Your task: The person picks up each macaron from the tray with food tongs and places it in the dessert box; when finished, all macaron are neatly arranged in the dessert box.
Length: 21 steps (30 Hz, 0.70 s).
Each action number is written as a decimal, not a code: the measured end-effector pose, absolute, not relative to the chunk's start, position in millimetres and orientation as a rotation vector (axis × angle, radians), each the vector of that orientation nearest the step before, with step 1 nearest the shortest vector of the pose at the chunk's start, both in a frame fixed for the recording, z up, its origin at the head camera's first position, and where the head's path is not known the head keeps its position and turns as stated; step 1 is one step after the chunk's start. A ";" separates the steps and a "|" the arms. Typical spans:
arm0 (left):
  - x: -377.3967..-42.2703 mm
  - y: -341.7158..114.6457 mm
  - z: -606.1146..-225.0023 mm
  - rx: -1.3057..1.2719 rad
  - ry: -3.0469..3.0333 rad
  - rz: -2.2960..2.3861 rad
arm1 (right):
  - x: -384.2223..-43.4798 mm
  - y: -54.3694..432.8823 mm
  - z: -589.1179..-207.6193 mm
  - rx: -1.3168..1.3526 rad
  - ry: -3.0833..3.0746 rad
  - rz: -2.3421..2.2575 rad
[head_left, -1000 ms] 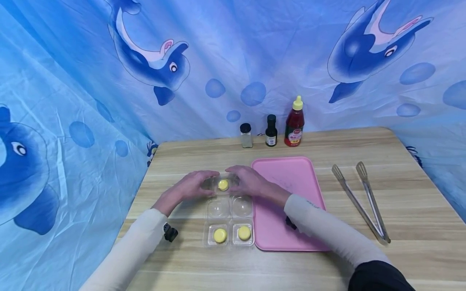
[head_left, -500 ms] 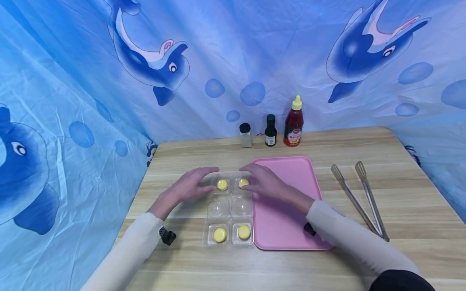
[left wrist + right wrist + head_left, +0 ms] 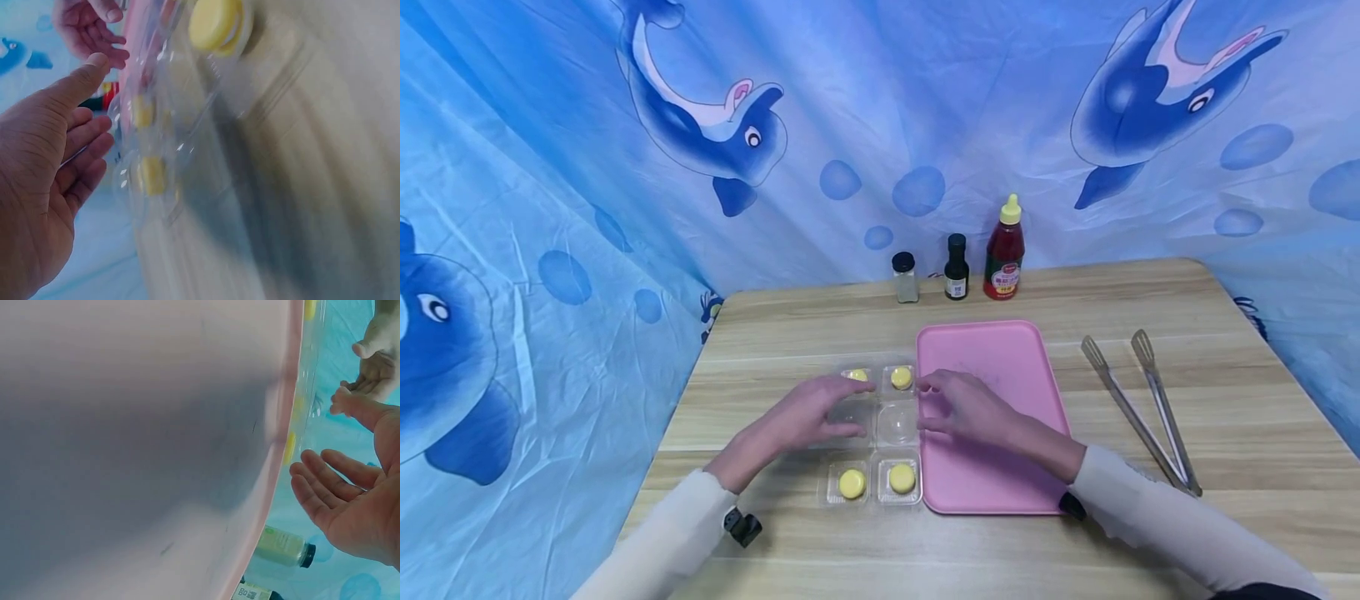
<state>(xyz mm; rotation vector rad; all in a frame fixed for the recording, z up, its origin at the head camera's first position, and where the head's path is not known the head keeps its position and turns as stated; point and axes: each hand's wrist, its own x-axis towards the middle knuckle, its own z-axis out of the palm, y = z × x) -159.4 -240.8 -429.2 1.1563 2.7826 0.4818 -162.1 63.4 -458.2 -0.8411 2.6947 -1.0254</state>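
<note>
The left hand (image 3: 812, 411) and right hand (image 3: 973, 406) are apart, fingers loosely extended, the left above the clear plastic box (image 3: 897, 425), the right above the pink tray (image 3: 1000, 477). The box, containing four yellow macarons (image 3: 902, 478), lies beside the tray on the table (image 3: 805, 554).

The right hand (image 3: 966, 408) shifted rightward to above the pink tray (image 3: 1000, 477), exposing the far-right yellow macaron (image 3: 901, 378). The left hand (image 3: 816, 412) moved nearer the wearer, partly obscuring the container's (image 3: 876, 479) left middle dome (image 3: 854, 411).
</note>
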 end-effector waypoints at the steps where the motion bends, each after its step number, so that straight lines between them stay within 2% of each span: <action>1: -156.9 -239.4 -430.2 1.148 2.778 0.465 | -159.6 63.2 -457.8 -0.839 2.691 -1.021; 21: -139.4 -227.1 -446.7 1.076 2.827 0.366 | -141.6 57.0 -466.0 -0.845 2.679 -0.965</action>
